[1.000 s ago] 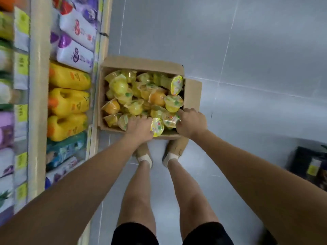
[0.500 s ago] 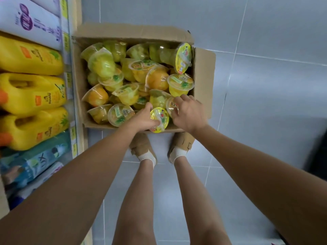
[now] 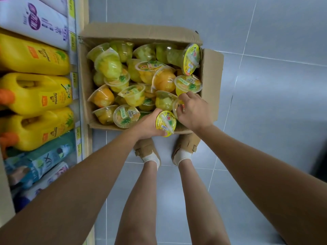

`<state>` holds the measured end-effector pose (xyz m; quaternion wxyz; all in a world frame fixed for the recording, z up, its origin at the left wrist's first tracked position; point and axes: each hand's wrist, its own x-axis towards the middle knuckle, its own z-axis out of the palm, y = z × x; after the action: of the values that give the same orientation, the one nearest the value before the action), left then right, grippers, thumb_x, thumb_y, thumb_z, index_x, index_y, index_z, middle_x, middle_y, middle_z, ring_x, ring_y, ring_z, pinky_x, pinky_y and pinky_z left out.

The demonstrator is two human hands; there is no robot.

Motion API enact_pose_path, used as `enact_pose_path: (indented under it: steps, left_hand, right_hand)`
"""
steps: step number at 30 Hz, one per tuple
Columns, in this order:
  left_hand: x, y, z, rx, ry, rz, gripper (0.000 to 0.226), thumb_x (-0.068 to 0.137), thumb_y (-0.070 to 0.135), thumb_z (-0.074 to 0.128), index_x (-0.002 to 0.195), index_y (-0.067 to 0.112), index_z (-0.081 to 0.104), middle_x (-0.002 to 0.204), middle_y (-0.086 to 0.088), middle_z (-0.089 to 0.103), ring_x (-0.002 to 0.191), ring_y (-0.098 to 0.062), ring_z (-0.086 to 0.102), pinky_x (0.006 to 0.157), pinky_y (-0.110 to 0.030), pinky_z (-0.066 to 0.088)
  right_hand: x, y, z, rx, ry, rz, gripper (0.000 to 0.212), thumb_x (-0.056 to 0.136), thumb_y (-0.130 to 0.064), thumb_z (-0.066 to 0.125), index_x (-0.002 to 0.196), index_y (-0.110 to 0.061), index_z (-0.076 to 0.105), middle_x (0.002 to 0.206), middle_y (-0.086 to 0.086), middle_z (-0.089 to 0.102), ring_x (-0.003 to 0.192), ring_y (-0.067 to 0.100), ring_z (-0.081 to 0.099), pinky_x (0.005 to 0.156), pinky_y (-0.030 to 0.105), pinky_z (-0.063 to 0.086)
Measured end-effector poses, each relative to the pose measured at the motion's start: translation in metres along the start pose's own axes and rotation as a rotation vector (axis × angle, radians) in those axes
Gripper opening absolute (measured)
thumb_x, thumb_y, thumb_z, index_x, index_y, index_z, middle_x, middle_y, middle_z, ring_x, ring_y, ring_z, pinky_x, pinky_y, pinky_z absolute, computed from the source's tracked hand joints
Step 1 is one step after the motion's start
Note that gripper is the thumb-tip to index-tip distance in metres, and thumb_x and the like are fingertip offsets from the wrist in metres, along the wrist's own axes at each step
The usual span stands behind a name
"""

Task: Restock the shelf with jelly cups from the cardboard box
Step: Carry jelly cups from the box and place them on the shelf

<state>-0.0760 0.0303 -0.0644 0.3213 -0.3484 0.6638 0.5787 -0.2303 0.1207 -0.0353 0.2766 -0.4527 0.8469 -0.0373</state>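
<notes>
Open cardboard box point(image 3: 138, 31) on grey tiled floor point(image 3: 274, 112)

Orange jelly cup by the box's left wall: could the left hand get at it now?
Probably yes: the orange jelly cup lies uncovered on top, though the left hand grips a yellow-lidded cup and would need freeing first.

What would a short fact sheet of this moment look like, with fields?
place: tiled floor beside a shelf
box: cardboard box, open, heaped with jelly cups
left hand: holds yellow-lidded jelly cup
right hand: grips second jelly cup, mostly hidden
shelf goods: yellow jugs
</notes>
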Motion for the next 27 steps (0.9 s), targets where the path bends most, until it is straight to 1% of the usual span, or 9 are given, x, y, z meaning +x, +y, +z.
enact_pose_path:
  steps: [3, 6, 9, 12, 13, 17, 21, 23, 27]
  left_hand:
    - [-0.004, -0.001, -0.002, 0.027, 0.063, 0.008, 0.08, 0.067, 0.037, 0.083, 0.132, 0.032, 0.035, 0.114, 0.008, 0.055, 0.101, -0.017, 0.054, 0.079, -0.031, 0.044]
    - [-0.014, 0.003, -0.008, -0.168, 0.156, -0.044, 0.072, 0.064, 0.036, 0.085, 0.121, 0.032, 0.041, 0.109, 0.012, 0.059, 0.102, -0.014, 0.059, 0.086, -0.032, 0.051]
    - [-0.024, 0.016, -0.022, -0.337, 0.278, -0.076, 0.061, 0.071, 0.026, 0.083, 0.115, 0.027, 0.041, 0.103, 0.014, 0.057, 0.096, -0.006, 0.058, 0.08, -0.021, 0.048]
    - [-0.022, 0.035, -0.043, -0.421, 0.389, -0.084, 0.057, 0.075, 0.024, 0.08, 0.115, 0.023, 0.04, 0.1, 0.015, 0.055, 0.089, 0.001, 0.056, 0.065, -0.004, 0.043]
    - [-0.019, 0.041, -0.05, -0.438, 0.425, -0.079, 0.056, 0.076, 0.024, 0.08, 0.115, 0.022, 0.04, 0.1, 0.015, 0.055, 0.088, 0.0, 0.055, 0.063, -0.003, 0.042]
    - [0.007, 0.066, -0.074, -0.488, 0.515, -0.07, 0.068, 0.074, 0.031, 0.08, 0.127, 0.019, 0.039, 0.113, 0.006, 0.057, 0.101, -0.009, 0.056, 0.077, -0.016, 0.042]
    - [0.031, 0.078, -0.083, -0.511, 0.599, -0.065, 0.053, 0.077, 0.032, 0.077, 0.115, 0.022, 0.041, 0.106, 0.009, 0.055, 0.093, -0.007, 0.054, 0.064, -0.008, 0.037]
    - [0.036, 0.076, -0.083, -0.52, 0.618, -0.067, 0.052, 0.079, 0.032, 0.075, 0.115, 0.024, 0.04, 0.107, 0.009, 0.053, 0.092, -0.007, 0.052, 0.063, -0.007, 0.036]
    - [0.033, 0.064, -0.083, -0.541, 0.592, -0.063, 0.058, 0.079, 0.033, 0.075, 0.124, 0.02, 0.04, 0.116, 0.004, 0.056, 0.102, -0.012, 0.055, 0.082, -0.021, 0.041]
  right_hand:
    - [-0.001, 0.0, -0.004, 0.011, 0.047, 0.009, 0.036, 0.08, -0.028, 0.041, 0.092, -0.005, 0.066, 0.085, 0.011, 0.063, 0.083, 0.033, 0.062, 0.058, 0.029, 0.033]
    - [0.003, -0.001, -0.02, 0.027, 0.114, 0.048, 0.039, 0.085, -0.034, 0.043, 0.1, -0.005, 0.064, 0.094, 0.012, 0.063, 0.086, 0.033, 0.061, 0.059, 0.031, 0.038]
    - [0.019, 0.001, -0.038, 0.061, 0.132, 0.132, 0.041, 0.091, -0.035, 0.05, 0.117, -0.004, 0.054, 0.112, 0.012, 0.056, 0.1, 0.032, 0.056, 0.065, 0.034, 0.038]
    - [0.041, 0.001, -0.051, 0.109, 0.106, 0.207, 0.052, 0.092, -0.039, 0.051, 0.132, -0.007, 0.043, 0.125, 0.01, 0.05, 0.113, 0.029, 0.049, 0.073, 0.037, 0.041]
    - [0.05, 0.001, -0.054, 0.129, 0.095, 0.233, 0.056, 0.092, -0.041, 0.052, 0.135, -0.007, 0.04, 0.128, 0.01, 0.048, 0.117, 0.028, 0.047, 0.077, 0.038, 0.043]
    - [0.084, 0.003, -0.054, 0.206, 0.036, 0.326, 0.071, 0.091, -0.046, 0.054, 0.145, -0.007, 0.028, 0.141, 0.012, 0.039, 0.127, 0.031, 0.039, 0.092, 0.043, 0.041]
    - [0.104, 0.012, -0.036, 0.215, -0.005, 0.362, 0.071, 0.089, -0.048, 0.058, 0.141, -0.006, 0.033, 0.139, 0.013, 0.039, 0.128, 0.031, 0.038, 0.093, 0.043, 0.04]
    - [0.108, 0.015, -0.026, 0.22, -0.01, 0.375, 0.07, 0.087, -0.048, 0.061, 0.137, -0.006, 0.036, 0.137, 0.014, 0.04, 0.126, 0.032, 0.04, 0.093, 0.045, 0.042]
    - [0.112, 0.011, -0.012, 0.302, 0.065, 0.425, 0.064, 0.085, -0.042, 0.066, 0.134, -0.01, 0.039, 0.129, 0.015, 0.039, 0.12, 0.034, 0.043, 0.089, 0.044, 0.047]
